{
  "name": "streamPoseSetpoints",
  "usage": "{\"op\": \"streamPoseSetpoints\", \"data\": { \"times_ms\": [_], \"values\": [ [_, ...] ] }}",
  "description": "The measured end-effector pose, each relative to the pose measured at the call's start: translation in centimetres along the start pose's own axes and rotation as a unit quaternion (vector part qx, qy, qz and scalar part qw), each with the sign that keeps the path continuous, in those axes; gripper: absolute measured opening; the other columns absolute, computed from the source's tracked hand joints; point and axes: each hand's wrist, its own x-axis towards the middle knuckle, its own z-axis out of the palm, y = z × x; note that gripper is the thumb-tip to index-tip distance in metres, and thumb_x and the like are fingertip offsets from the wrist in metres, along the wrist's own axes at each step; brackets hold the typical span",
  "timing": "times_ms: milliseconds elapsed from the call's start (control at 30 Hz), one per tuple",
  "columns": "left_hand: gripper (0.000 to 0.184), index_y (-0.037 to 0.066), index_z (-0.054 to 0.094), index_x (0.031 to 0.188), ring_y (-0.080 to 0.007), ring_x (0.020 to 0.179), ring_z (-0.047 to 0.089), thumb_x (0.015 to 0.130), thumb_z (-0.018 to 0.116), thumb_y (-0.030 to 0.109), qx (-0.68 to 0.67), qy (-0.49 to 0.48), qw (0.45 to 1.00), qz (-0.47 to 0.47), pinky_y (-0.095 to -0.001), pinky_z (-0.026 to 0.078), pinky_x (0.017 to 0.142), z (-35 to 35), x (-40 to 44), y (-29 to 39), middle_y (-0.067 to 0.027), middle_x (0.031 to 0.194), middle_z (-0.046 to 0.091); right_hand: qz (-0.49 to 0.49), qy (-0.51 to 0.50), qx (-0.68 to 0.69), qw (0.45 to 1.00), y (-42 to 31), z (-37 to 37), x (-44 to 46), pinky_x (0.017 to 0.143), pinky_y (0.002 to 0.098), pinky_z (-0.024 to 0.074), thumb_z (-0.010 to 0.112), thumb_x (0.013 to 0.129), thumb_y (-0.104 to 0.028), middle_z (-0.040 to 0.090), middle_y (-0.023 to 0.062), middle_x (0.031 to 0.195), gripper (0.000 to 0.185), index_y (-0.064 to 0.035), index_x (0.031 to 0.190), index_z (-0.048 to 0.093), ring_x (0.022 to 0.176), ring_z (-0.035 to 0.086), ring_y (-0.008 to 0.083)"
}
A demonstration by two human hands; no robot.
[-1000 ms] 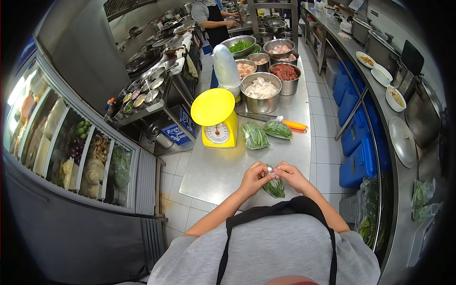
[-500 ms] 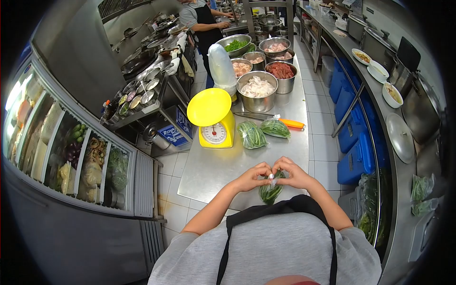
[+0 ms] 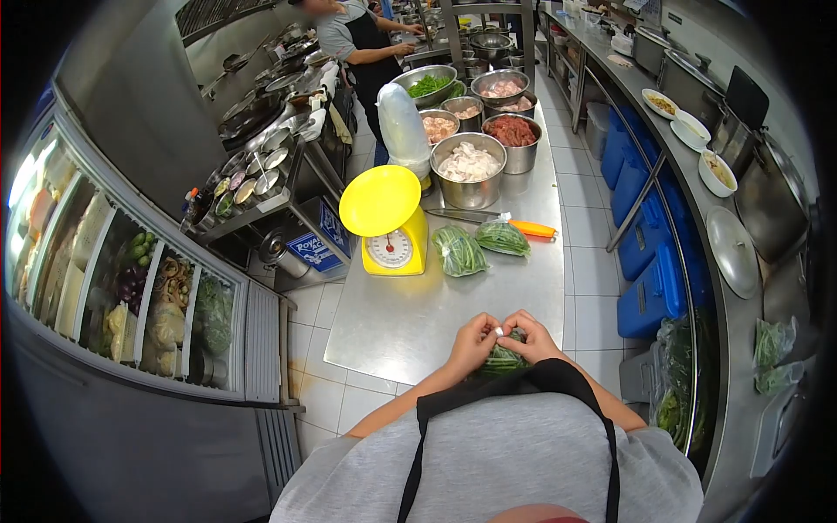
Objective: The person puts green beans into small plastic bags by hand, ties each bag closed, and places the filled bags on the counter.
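My left hand (image 3: 473,343) and right hand (image 3: 530,338), now nearer my apron (image 3: 558,376), are pinching a bag (image 3: 503,363); ten-o'clock box (image 3: 323,242): "ROYAL".

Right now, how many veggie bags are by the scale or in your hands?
3: one bag in left hand and right hand, partly hidden; second bag beside the scale; third bag by the orange handle.

bagged greens (image 3: 500,363) partly hidden, scale dial (image 3: 389,250) illegible
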Motion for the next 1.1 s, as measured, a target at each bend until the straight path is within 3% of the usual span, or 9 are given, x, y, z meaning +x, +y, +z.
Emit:
{"op": "streamPoseSetpoints", "data": {
  "times_ms": [167,333,600,667,733,800,900,967,1100],
  "values": [
    [0.004,0.002,0.051,0.084,-0.0110,0.069,0.054,0.082,0.053,0.001,0.066,0.012,0.998,-0.001,-0.0258,0.043,0.058,0.1,-0.2,-0.2,-0.0046,0.077,0.057,0.055,0.025,0.023,0.998,1.0,0.9,-0.1,0.072,0.0230,0.0379,0.065,0.080,-0.014,0.045,0.0003,0.087,0.015,-0.0050,0.082,0.053,0.080,0.045,0.0097],
    [0.012,0.004,0.051,0.089,-0.0080,0.071,0.052,0.083,0.060,0.009,-0.058,-0.082,0.995,0.001,-0.0244,0.044,0.062,-1.3,-0.6,-0.8,-0.0032,0.080,0.056,0.030,0.049,0.016,0.998,1.8,1.3,-0.5,0.074,0.0246,0.0380,0.063,0.081,-0.013,0.046,0.0014,0.085,0.013,-0.0049,0.081,0.053,0.081,0.046,0.0112],
    [0.012,0.003,0.054,0.084,-0.0071,0.072,0.050,0.081,0.064,0.009,0.056,-0.192,0.980,-0.009,-0.0215,0.043,0.064,-1.9,1.0,0.4,0.0004,0.076,0.056,0.017,0.074,0.030,0.997,1.9,0.9,-1.0,0.074,0.0249,0.0381,0.062,0.080,-0.013,0.047,0.0033,0.083,0.012,-0.0041,0.081,0.054,0.081,0.047,0.0133],
    [0.010,0.003,0.055,0.084,-0.0083,0.075,0.052,0.080,0.063,0.007,0.117,-0.112,0.984,-0.071,-0.0230,0.043,0.066,-1.4,0.9,0.3,-0.0005,0.079,0.057,0.019,0.052,0.038,0.998,3.0,1.4,-0.7,0.074,0.0257,0.0393,0.062,0.081,-0.016,0.048,0.0039,0.084,0.014,-0.0043,0.082,0.055,0.081,0.049,0.0143],
    [0.012,0.002,0.053,0.088,-0.0109,0.085,0.055,0.081,0.062,0.007,0.100,-0.159,0.981,-0.042,-0.0246,0.044,0.074,-1.8,1.6,-1.4,-0.0031,0.087,0.058,-0.026,0.041,-0.023,0.999,3.4,1.0,-0.8,0.074,0.0268,0.0407,0.062,0.082,-0.019,0.049,0.0048,0.086,0.016,-0.0044,0.082,0.056,0.081,0.050,0.0150],
    [0.024,0.004,0.050,0.103,-0.0137,0.096,0.054,0.082,0.061,0.009,-0.096,-0.220,0.966,-0.092,-0.0274,0.043,0.083,-2.7,1.5,-2.1,-0.0059,0.099,0.057,-0.057,0.041,-0.076,0.995,3.6,1.2,-0.7,0.075,0.0284,0.0416,0.063,0.081,-0.021,0.050,0.0067,0.092,0.018,-0.0048,0.084,0.056,0.084,0.051,0.0166],
    [0.052,0.005,0.038,0.124,-0.0169,0.111,0.048,0.080,0.065,0.010,-0.153,-0.275,0.933,-0.173,-0.0292,0.038,0.093,-3.1,-0.1,-0.9,-0.0083,0.115,0.049,0.035,0.039,0.003,0.999,1.5,-0.1,-1.9,0.079,0.0304,0.0422,0.063,0.081,-0.022,0.050,0.0083,0.096,0.018,-0.0052,0.085,0.056,0.086,0.052,0.0185],
    [0.070,0.007,0.030,0.133,-0.0202,0.113,0.047,0.076,0.069,0.010,-0.036,-0.293,0.954,-0.048,-0.0305,0.038,0.094,-2.3,-0.8,-0.4,-0.0098,0.122,0.045,0.021,0.085,-0.039,0.995,2.3,-2.5,-3.2,0.081,0.0309,0.0421,0.064,0.080,-0.021,0.050,0.0085,0.098,0.018,-0.0058,0.087,0.056,0.089,0.052,0.0190],
    [0.076,0.007,0.030,0.133,-0.0212,0.111,0.048,0.071,0.073,0.009,-0.072,-0.283,0.950,-0.110,-0.0320,0.038,0.094,-0.9,-0.4,1.9,-0.0111,0.124,0.044,-0.099,0.355,-0.166,0.915,6.4,-12.4,-7.3,0.086,0.0335,0.0396,0.072,0.069,-0.016,0.049,0.0075,0.100,0.029,-0.0103,0.093,0.056,0.098,0.046,0.0215]
  ]
}}
